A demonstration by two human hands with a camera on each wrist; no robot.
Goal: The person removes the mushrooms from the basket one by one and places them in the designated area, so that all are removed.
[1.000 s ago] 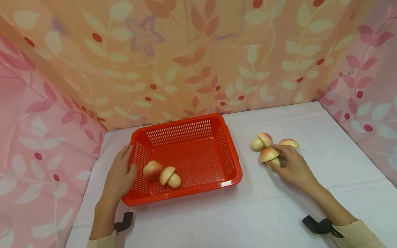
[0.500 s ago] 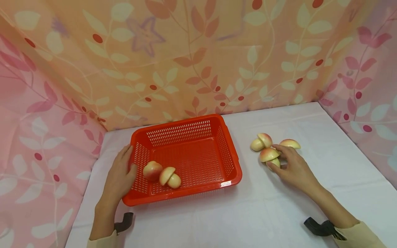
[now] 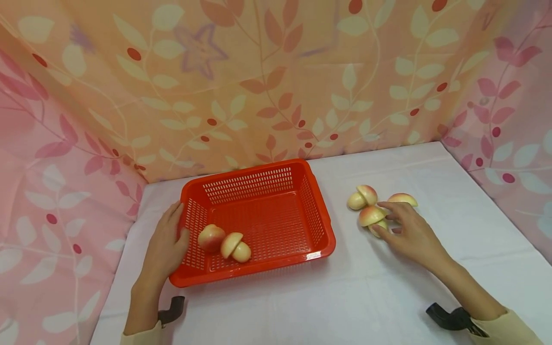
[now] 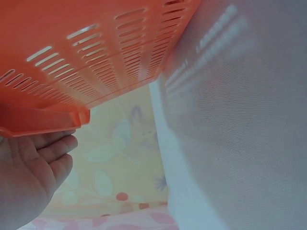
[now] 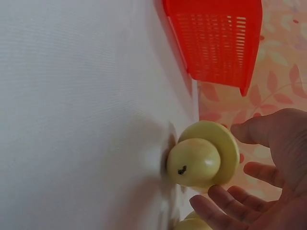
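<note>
Preparing pickup, I judge: right grip [image 3: 411, 235], parted, empty, flanks glossy pink-and-cream mushroom [image 3: 371, 215]; left grip [image 3: 165, 244], uncurled, touches red perforated plastic basket [image 3: 267, 215]. Needs pinching next.

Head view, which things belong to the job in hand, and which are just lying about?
Likely the job:
red basket, by the left hand
mushroom and round piece inside it
two mushrooms near the right hand
partly hidden piece beyond that hand

Just background:
white tablecloth
leafy curtain
black wrist fittings
</note>
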